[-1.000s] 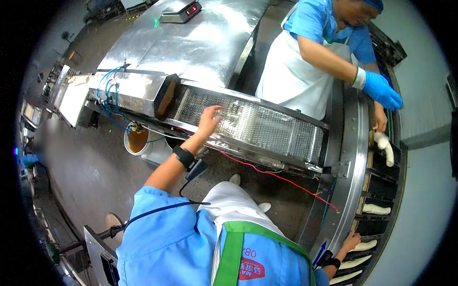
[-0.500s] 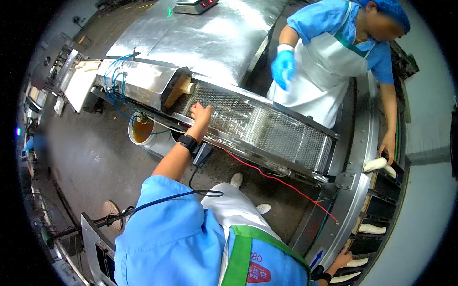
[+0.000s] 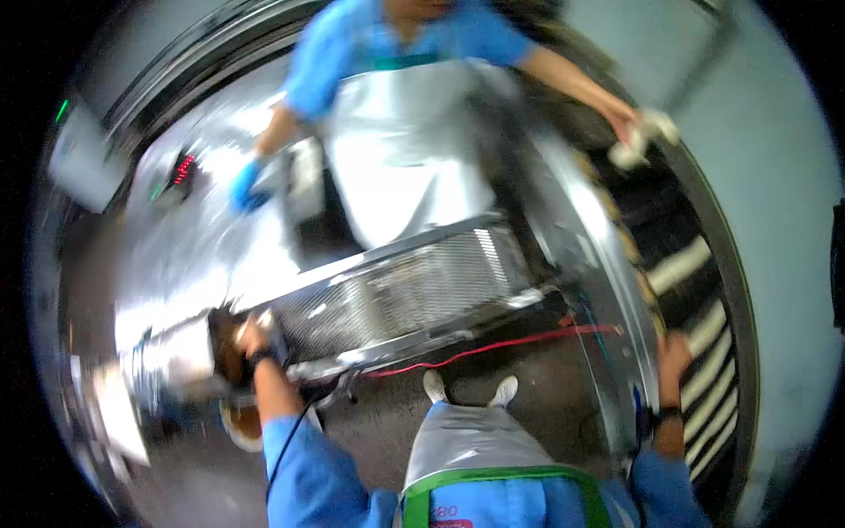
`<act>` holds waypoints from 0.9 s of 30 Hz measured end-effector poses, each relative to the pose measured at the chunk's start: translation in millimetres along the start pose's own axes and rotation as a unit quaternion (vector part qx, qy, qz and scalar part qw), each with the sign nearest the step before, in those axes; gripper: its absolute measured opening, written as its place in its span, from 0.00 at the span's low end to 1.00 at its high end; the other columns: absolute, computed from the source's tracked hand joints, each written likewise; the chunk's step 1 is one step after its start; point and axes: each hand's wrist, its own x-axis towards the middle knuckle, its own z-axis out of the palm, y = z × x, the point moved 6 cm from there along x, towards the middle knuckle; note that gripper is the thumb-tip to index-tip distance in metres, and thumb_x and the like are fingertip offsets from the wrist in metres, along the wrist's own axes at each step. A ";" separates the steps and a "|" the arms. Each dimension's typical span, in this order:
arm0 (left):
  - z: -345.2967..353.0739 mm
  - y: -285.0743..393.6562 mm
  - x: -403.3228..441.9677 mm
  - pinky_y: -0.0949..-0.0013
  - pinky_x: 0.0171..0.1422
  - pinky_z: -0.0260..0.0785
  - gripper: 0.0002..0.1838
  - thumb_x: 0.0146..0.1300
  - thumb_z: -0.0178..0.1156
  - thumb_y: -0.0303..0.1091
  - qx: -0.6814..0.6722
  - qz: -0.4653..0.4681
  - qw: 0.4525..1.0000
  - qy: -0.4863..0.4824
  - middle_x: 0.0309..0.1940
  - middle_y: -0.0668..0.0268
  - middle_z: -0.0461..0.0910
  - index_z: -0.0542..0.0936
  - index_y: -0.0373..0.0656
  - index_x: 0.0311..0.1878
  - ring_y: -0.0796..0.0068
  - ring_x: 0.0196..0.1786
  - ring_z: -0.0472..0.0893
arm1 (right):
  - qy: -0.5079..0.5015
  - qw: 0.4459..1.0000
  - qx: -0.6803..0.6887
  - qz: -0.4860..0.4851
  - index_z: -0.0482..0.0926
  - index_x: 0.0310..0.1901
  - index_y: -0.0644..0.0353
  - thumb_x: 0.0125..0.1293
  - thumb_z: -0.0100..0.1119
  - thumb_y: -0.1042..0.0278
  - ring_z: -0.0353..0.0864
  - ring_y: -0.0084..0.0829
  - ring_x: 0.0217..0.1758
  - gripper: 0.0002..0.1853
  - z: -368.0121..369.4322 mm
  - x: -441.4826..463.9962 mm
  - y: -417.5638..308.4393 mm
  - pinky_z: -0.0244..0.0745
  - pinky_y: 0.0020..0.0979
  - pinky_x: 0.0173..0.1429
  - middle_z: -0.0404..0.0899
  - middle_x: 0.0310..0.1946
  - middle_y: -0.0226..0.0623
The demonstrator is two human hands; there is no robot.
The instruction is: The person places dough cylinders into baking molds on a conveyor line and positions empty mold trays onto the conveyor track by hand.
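My left hand (image 3: 255, 334) is at the mouth of a metal machine housing (image 3: 180, 356), at the left end of the mesh conveyor belt (image 3: 396, 295). A small pale piece, smeared by motion, shows at its fingertips; whether they grip it is unclear. Far to the right, my right hand (image 3: 674, 356) is at the inner edge of a dark slotted conveyor, beside a long white dough-like piece (image 3: 707, 329). Its fingers are blurred. Several similar pieces lie in the slots below, and another white piece (image 3: 679, 267) lies above it.
Across the belt stands a co-worker in a white apron (image 3: 405, 150), with a blue-gloved hand (image 3: 249, 187) and a bare hand (image 3: 621, 121) holding white pieces (image 3: 641, 145). A red cable (image 3: 475, 349) runs below the belt. A steel table (image 3: 207, 233) carries a scale (image 3: 180, 176).
My view has swung to the right. My left hand has moved to the housing's mouth. The co-worker's bare hand has lifted white pieces off the slotted conveyor.
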 end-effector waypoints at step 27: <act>52.1 462.1 -588.0 0.69 0.38 0.72 0.30 0.40 0.49 0.29 -0.326 0.272 0.535 -0.730 0.33 0.58 0.72 0.61 0.36 0.53 0.68 0.33 0.75 | -0.089 0.972 0.217 0.006 0.73 0.32 0.63 0.44 0.58 0.60 0.64 0.37 0.48 0.16 -19.4 45.9 -42.7 0.50 0.41 0.53 0.71 0.36 0.40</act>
